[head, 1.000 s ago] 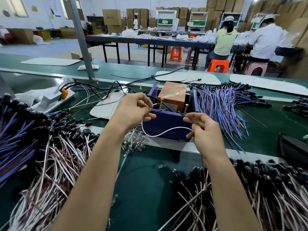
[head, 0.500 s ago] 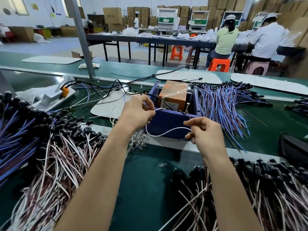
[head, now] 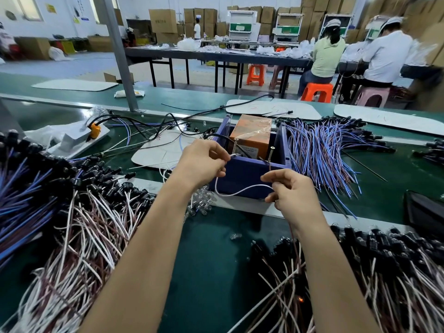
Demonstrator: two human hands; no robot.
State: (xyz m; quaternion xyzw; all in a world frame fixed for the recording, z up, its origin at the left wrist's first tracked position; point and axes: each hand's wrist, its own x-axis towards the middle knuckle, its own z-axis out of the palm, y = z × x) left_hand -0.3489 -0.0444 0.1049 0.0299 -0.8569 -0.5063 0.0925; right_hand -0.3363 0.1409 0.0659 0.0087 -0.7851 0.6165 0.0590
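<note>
Centrally, a thin white wire (head: 240, 191) is pinched at both ends. Its left end is gripped between thumb and fingers of the left hand (head: 201, 163), and its right end is gripped by the curled fingertips of the right hand (head: 294, 194). The wire sags in a loop between them, just in front of the near wall of a blue box (head: 245, 175). Inside that box an orange carton (head: 252, 135) wrapped in clear film is seen, with two upright screws (head: 271, 155) at its near side. A heap of small clear bulbs (head: 200, 204) lies by the box's near left corner. Blue wires (head: 319, 152) are fanned out to the right. White and brown wires with black ends (head: 84, 234) are piled near left and near right on the green belt (head: 216, 272).
</note>
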